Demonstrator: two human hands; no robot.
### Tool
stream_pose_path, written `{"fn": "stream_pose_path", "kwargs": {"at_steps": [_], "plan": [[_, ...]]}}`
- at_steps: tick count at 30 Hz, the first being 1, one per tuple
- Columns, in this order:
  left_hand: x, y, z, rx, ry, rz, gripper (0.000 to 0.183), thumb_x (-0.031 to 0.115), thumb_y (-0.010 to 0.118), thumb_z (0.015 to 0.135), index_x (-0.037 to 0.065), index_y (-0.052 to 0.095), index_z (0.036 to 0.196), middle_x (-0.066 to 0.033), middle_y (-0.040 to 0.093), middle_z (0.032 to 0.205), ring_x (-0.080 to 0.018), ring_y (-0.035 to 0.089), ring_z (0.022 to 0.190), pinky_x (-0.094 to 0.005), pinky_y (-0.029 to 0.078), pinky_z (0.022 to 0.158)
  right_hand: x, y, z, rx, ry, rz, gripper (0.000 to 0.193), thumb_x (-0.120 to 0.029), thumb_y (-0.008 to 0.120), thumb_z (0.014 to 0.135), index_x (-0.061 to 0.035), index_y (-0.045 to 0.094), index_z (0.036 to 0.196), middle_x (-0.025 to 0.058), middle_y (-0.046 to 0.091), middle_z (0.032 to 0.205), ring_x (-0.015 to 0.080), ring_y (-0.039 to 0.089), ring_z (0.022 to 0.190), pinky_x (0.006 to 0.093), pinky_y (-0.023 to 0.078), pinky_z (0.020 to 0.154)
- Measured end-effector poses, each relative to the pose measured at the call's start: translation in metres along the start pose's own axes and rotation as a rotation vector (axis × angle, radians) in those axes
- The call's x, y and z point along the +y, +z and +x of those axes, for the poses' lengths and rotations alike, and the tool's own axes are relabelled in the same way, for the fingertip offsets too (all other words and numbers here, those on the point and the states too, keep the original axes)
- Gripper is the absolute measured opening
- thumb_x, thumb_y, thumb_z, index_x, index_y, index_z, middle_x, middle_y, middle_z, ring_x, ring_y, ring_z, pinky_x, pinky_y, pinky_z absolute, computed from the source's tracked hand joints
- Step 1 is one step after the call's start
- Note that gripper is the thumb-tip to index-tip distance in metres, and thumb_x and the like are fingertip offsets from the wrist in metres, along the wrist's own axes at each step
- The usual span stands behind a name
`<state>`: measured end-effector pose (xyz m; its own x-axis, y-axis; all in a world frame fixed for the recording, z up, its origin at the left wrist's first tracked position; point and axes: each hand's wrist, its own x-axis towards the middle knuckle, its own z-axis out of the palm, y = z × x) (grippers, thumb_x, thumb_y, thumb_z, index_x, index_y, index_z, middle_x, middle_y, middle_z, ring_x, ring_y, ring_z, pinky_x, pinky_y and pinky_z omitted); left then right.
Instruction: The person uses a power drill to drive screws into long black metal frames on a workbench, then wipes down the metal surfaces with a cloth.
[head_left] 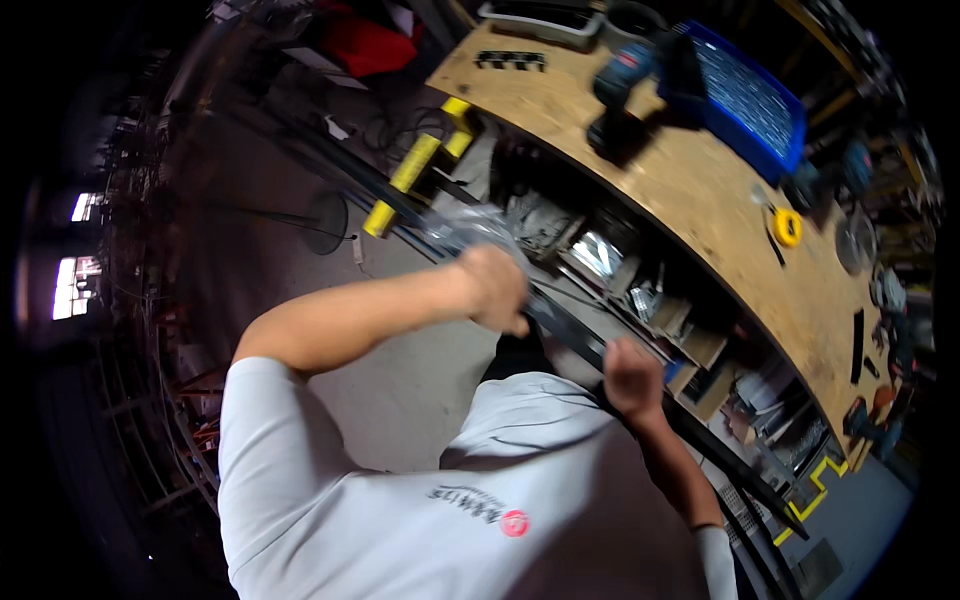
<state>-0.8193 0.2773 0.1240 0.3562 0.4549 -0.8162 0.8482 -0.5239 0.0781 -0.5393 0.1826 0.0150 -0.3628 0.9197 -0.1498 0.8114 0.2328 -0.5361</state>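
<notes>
A long black bar (568,330) runs slantwise in front of my body, from the upper left to the lower right. My left hand (495,288) is closed at the bar, blurred by motion, with crumpled clear plastic film (468,226) bunched beside its knuckles. The film seems to be in its grip and lies over the bar. Farther along, toward the lower right, my right hand (633,378) is curled closed at the bar; its fingertips are hidden. Other dark bars (745,540) lie alongside at the lower right.
A wooden workbench (690,200) curves along the right, bearing a cordless drill (622,80), a blue bin (790,130) of small metal parts and a yellow tape roll (787,228). Cluttered shelves (690,350) sit beneath. Yellow-marked supports (415,163) stand near the bar's far end.
</notes>
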Motion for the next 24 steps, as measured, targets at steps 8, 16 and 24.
{"fn": "stream_pose_path", "kwargs": {"at_steps": [8, 16, 24], "plan": [[-0.064, 0.054, 0.075, -0.155, 0.46, -1.2, 0.022, 0.018, 0.071, 0.084, 0.001, 0.07, 0.069, -0.0026, 0.062, 0.062, -0.0159, 0.056, 0.057, -0.0377, 0.046, 0.053, -0.029, -0.004, 0.004, 0.009, 0.182, -0.099, 0.021, -0.014, 0.058, 0.096, -0.0016, 0.056, 0.079, 0.0251, 0.063, 0.075, 0.0481, 0.062, 0.075, 0.0562, 0.047, 0.068], [-0.362, -0.042, -0.116, 1.091, 0.041, -2.317, 0.016, 0.018, 0.061, 0.097, 0.002, 0.064, 0.093, -0.0126, 0.067, 0.084, -0.0288, 0.069, 0.076, -0.0455, 0.06, 0.072, -0.039, 0.0, 0.009, -0.014, 0.27, -0.145, 0.021, -0.014, 0.057, 0.095, -0.0003, 0.055, 0.079, 0.0249, 0.062, 0.075, 0.0478, 0.062, 0.074, 0.0562, 0.047, 0.069], [-0.515, 0.086, -0.266, 1.748, -0.999, -0.975, 0.045, 0.04, 0.053, 0.104, 0.0, 0.072, 0.11, -0.0213, 0.074, 0.093, -0.0332, 0.073, 0.089, -0.0416, 0.058, 0.077, -0.024, 0.001, 0.01, -0.032, 0.188, -0.193, 0.022, -0.016, 0.058, 0.096, -0.0024, 0.056, 0.078, 0.0242, 0.064, 0.076, 0.0456, 0.064, 0.073, 0.054, 0.05, 0.069]]}}
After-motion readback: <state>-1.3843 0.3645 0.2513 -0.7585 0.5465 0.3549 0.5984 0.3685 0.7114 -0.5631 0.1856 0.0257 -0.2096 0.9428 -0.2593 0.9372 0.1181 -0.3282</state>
